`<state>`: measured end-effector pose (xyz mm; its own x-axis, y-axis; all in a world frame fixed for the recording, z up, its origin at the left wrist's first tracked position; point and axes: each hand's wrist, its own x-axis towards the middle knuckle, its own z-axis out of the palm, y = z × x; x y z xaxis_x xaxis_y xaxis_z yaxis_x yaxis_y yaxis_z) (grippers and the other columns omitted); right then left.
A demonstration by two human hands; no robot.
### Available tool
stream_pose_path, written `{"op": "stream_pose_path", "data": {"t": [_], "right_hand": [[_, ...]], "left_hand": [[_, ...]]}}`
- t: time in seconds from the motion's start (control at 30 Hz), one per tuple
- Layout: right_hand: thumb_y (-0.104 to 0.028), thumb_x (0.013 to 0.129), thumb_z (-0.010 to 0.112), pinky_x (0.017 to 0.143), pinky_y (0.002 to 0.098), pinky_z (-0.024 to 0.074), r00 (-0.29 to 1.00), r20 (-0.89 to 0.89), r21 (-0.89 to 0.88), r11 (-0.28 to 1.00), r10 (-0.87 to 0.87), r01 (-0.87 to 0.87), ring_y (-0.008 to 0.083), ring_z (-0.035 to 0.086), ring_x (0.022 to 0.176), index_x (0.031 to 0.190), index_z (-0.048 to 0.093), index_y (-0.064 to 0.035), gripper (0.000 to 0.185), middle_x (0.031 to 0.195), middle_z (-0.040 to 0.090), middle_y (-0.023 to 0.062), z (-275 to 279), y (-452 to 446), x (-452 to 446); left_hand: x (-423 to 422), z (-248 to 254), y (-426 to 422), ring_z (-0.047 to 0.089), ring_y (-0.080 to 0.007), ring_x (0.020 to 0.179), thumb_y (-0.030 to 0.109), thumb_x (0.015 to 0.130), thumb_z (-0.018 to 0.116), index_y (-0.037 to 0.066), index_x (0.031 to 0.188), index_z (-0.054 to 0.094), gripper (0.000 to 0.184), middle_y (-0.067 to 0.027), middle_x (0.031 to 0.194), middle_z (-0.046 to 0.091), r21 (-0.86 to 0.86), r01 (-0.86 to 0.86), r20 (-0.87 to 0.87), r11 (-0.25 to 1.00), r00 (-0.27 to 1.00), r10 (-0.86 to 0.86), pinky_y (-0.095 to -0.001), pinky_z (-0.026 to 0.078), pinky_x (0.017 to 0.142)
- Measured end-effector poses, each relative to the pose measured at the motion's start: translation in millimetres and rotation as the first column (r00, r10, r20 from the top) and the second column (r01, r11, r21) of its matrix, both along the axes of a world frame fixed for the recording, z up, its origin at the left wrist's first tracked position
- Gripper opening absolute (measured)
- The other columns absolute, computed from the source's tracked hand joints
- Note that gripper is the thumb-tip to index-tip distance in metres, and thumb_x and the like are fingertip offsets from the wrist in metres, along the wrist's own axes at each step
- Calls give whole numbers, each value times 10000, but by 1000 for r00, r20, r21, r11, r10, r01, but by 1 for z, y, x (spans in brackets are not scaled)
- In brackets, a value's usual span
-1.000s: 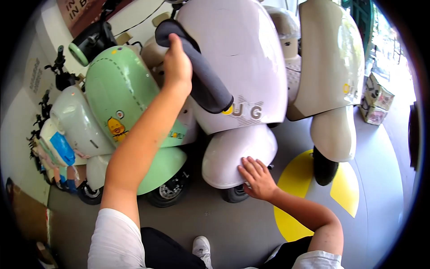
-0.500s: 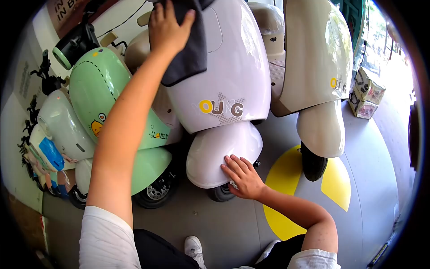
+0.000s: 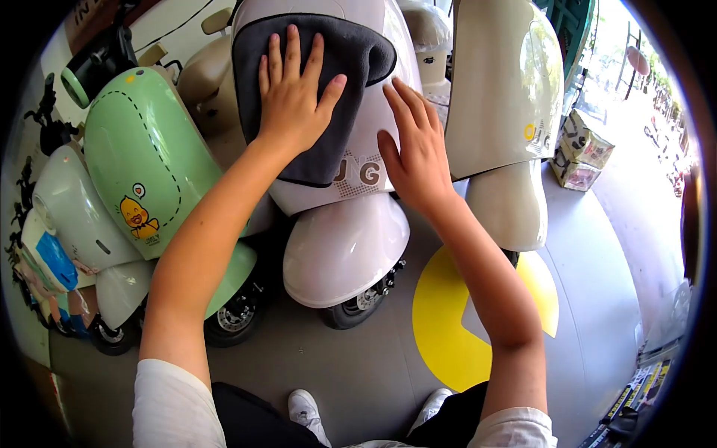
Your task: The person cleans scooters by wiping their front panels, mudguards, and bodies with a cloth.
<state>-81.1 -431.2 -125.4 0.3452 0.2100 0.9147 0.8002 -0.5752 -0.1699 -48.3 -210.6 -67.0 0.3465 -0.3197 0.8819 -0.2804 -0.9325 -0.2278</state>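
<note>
My left hand (image 3: 291, 104) lies flat with fingers spread on a dark grey cloth (image 3: 357, 60). The cloth is draped against the front panel of a pale lilac scooter (image 3: 373, 138), with its upper right corner folded over. It covers part of the lettering, leaving the final "G" showing. My right hand (image 3: 420, 149) is raised at the right side of that panel, fingers stretched out and thumb apart; nothing is in it. Whether its fingertips touch the panel I cannot tell. Below are the scooter's glossy front fender (image 3: 347, 250) and its front wheel (image 3: 347, 313).
On the left stands a green scooter (image 3: 142, 149) with a duck sticker, and a grey one (image 3: 89, 209) beyond it. A beige scooter (image 3: 500, 97) is close on the right. Boxes (image 3: 586, 149) sit farther right. Yellow marking (image 3: 448, 336) covers part of the grey floor.
My left hand and the cloth have come down over the front panel, where the cloth is spread wider. My right hand has left the front fender and risen to the panel's right side.
</note>
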Motion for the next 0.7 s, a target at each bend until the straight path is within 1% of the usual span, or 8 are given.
{"op": "stream_pose_path", "data": {"t": [0.2,0.27,0.3,0.43,0.53,0.6,0.67,0.7], "right_hand": [[-286,965,624,1154,501,330,986,26,-89,982,-164,166,374,442,1400,1457,559,-129,520,1442,565,157,17,8,24],[-315,964,636,1146,500,335,956,113,-111,953,-271,283,373,452,1389,1367,642,-124,447,1402,595,143,21,8,26],[-341,960,639,1125,493,349,941,169,-76,948,-294,310,360,467,1371,1216,722,-83,373,1369,613,130,25,10,28],[-363,956,641,1071,481,378,882,204,-34,897,-425,440,340,510,1303,1001,747,-25,357,1309,630,117,37,9,38],[-389,1000,597,1094,480,381,787,172,-151,773,-592,615,331,506,1323,1106,751,-32,403,1349,635,125,49,1,45],[-394,1000,594,1092,495,382,774,149,-198,749,-615,633,336,502,1323,1083,751,-12,421,1359,624,151,44,2,53],[-404,996,595,1093,512,378,755,-17,-248,734,-656,632,361,495,1324,1129,722,1,445,1413,575,179,40,5,58],[-357,962,645,1102,524,375,756,-60,-199,750,-651,630,398,484,1323,1293,635,-2,486,1472,506,205,43,12,44]], "left_hand": [[-7,6,16,201,-431,1559,442,1092,398,162,1584,433,567,-187,1695,251,24,17,-58,1000,998,-15,-566,167,1242],[-12,3,19,219,-436,1552,399,1098,401,166,1578,444,536,-181,1690,269,28,21,-61,999,998,-19,-553,195,1238],[-16,-1,19,218,-437,1551,386,1097,406,167,1580,441,531,-180,1691,266,17,14,-80,1000,997,-12,-548,196,1239],[-30,-12,21,213,-437,1552,338,1078,452,179,1600,403,548,-176,1698,248,9,-21,-124,1000,992,22,-545,213,1237],[-39,-19,24,223,-437,1549,309,1047,522,196,1616,367,600,-181,1702,231,34,-73,-135,997,988,77,-546,248,1227],[-46,-22,21,238,-446,1541,300,1032,565,202,1618,358,629,-192,1699,227,39,-128,-150,991,980,132,-550,275,1217],[-44,-30,19,257,-452,1530,308,1011,615,206,1619,356,668,-200,1692,237,6,-141,-113,990,984,141,-553,310,1196],[-44,-32,18,261,-450,1529,315,1004,629,206,1618,357,681,-199,1692,240,-7,-154,-106,988,983,152,-553,320,1187]]}}
